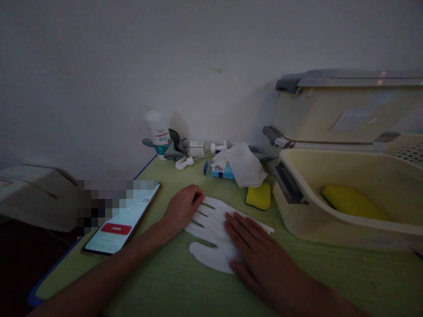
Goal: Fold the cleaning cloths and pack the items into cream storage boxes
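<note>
A white glove (218, 229) lies flat on a green counter (158, 281) beneath a person's 2 bare hands. The right hand (256, 246) rests palm down, fingers extended across the glove, grasping nothing; the left hand (187, 204) curls in at the glove's fingertips, though whether it pinches the fabric or merely touches it cannot be told. The glove looks thin and limp: a tug from the left against the pressure of the right could stretch or bunch its fingers, and a sliding right palm could crease it. A lit phone (127, 220) lies beside the left forearm (132, 253), near the counter's edge, where a sideways swing of that arm could nudge it over. Beyond the glove, 1 yellow sponge (259, 196) sits just beside a beige bin (295, 220), with a 2nd sponge (355, 204) inside. A white cloth (247, 167) drapes over a blue-labeled bottle (224, 171) on its side; yanking the cloth could set the bottle rolling.
</note>
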Tool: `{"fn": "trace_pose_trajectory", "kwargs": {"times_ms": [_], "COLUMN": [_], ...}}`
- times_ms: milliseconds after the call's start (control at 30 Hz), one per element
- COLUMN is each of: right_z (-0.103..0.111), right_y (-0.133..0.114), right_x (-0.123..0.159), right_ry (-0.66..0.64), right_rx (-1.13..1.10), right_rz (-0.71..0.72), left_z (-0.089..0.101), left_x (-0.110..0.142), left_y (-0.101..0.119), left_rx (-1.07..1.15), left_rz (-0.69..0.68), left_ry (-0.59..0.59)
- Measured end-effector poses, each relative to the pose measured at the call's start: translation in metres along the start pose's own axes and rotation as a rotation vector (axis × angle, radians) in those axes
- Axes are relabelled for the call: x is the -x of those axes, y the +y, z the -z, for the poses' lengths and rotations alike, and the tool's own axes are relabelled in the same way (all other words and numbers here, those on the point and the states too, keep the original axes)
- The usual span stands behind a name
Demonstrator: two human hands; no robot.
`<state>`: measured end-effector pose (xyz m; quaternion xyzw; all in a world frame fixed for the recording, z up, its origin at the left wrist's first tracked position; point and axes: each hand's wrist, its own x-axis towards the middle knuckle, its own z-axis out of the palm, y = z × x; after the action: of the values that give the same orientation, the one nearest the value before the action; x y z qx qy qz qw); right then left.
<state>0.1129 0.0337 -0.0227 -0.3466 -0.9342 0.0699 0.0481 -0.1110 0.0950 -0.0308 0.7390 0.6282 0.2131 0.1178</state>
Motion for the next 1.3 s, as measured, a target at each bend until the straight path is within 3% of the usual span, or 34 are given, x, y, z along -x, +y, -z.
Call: {"fn": "trace_pose_trajectory", "kwargs": {"times_ms": [233, 367, 533, 600, 767, 1300], "right_z": [-0.002, -0.003, -0.002, -0.003, -0.003, 0.001], "right_y": [0.002, 0.002, 0.001, 0.001, 0.002, 0.001], "right_x": [0.0, 0.0, 0.0, 0.001, 0.004, 0.004], "right_ry": [0.018, 0.021, 0.009, 0.034, 0.056, 0.063], "right_rx": [0.007, 0.006, 0.017, 0.01, 0.006, 0.083], "right_rz": [0.005, 0.011, 0.016, 0.018, 0.027, 0.093], "left_z": [-0.003, -0.003, 0.006, 0.008, 0.003, -0.01], "left_x": [0.001, 0.0, -0.01, -0.016, -0.028, -0.025], "left_y": [0.001, 0.001, 0.001, 0.003, 0.009, 0.012], "left_rx": [0.016, 0.096, 0.206, 0.252, 0.335, 0.404], "left_rz": [-0.016, -0.143, -0.32, -0.318, -0.279, -0.154], "left_ry": [0.012, 0.027, -0.183, -0.249, -0.285, -0.21]}}
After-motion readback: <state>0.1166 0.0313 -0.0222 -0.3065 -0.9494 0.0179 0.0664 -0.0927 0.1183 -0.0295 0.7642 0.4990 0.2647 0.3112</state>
